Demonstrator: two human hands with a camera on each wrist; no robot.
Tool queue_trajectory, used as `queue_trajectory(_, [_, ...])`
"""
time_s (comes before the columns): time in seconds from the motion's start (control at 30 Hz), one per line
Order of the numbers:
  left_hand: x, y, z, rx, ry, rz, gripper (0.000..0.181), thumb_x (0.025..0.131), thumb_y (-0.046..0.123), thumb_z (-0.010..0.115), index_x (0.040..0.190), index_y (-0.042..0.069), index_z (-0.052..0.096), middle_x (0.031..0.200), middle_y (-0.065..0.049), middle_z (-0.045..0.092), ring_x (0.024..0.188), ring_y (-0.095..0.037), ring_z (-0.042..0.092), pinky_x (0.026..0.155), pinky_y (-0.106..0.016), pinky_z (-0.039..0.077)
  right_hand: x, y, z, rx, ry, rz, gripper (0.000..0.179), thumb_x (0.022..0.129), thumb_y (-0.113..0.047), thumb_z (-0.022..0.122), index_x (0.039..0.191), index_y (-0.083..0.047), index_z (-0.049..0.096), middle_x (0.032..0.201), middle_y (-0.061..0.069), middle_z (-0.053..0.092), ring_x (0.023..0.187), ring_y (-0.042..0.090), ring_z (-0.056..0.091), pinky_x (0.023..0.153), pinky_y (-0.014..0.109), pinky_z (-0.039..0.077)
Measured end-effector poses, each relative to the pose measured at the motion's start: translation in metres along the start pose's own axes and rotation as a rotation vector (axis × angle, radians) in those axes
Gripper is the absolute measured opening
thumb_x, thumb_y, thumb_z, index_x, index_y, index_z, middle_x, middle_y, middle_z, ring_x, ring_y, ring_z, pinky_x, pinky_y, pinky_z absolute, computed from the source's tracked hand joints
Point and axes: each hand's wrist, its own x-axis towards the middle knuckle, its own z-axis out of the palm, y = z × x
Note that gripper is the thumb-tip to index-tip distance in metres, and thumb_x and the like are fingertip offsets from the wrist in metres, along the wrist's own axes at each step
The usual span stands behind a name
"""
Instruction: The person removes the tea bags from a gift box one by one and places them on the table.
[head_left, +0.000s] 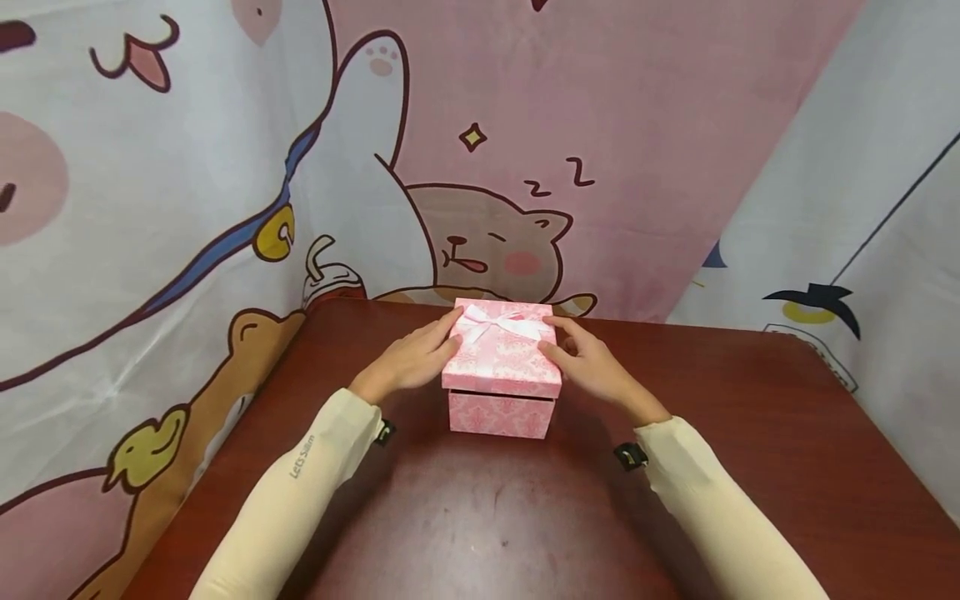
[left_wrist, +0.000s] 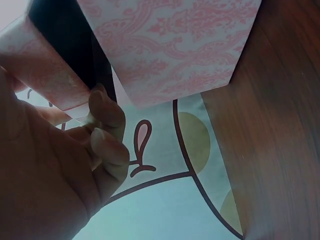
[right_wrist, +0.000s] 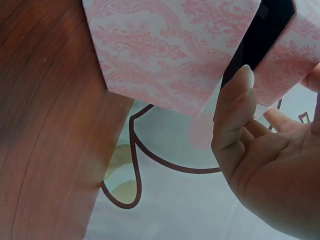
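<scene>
A pink patterned gift box (head_left: pixel 501 417) stands on the table in the head view. Its lid (head_left: pixel 501 367), with a white ribbon bow (head_left: pixel 491 323) on top, sits a little raised and tilted, leaving a dark gap at the front. My left hand (head_left: pixel 408 357) grips the lid's left side and my right hand (head_left: pixel 598 365) its right side. Both wrist views show fingertips curled under the lid's edge, beside the dark inner side between lid (left_wrist: pixel 47 65) and box body (right_wrist: pixel 165 45). What the box holds is hidden.
The box rests on a reddish-brown wooden table (head_left: pixel 480 517), near its far edge. Behind and to the left hangs a cartoon-printed cloth (head_left: pixel 637 125). A black strap (head_left: pixel 630 455) shows at the right wrist and another (head_left: pixel 386 432) at the left.
</scene>
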Motion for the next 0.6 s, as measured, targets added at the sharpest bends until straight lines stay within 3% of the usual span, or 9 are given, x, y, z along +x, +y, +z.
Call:
queue_trajectory(0.33, [-0.012,-0.007,-0.012,0.005,-0.008,-0.008,0.064,0.104,0.049,0.031,0.161,0.026,0.013,0.163,-0.006,0.024,0.146,-0.030,0.029,0.112,-0.057,0.027,0.002,-0.011,0.011,0.010,-0.009,0.006,0.056,0.100,-0.035,0.058,0.148,-0.011,0.042,0.093,0.015,0.063,0.080,0.032,0.061,0.069,0.034,0.048])
queue_trajectory(0.47, [-0.017,-0.010,-0.015,0.002,-0.003,-0.009,0.064,0.104,0.049,0.032,0.161,0.026,0.013,0.162,-0.007,0.025,0.145,-0.030,0.030,0.112,-0.057,0.028,0.003,-0.016,0.015,0.006,-0.012,0.009,0.055,0.100,-0.036,0.058,0.148,-0.013,0.042,0.098,0.016,0.064,0.086,0.028,0.061,0.075,0.036,0.048])
queue_trajectory(0.6, [-0.022,-0.014,-0.018,-0.015,0.002,-0.019,0.064,0.104,0.049,0.033,0.161,0.027,0.013,0.162,-0.007,0.024,0.145,-0.031,0.029,0.112,-0.058,0.027,0.005,-0.022,0.018,0.001,-0.023,-0.001,0.056,0.100,-0.037,0.057,0.148,-0.014,0.042,0.091,0.015,0.062,0.077,0.024,0.060,0.070,0.036,0.048])
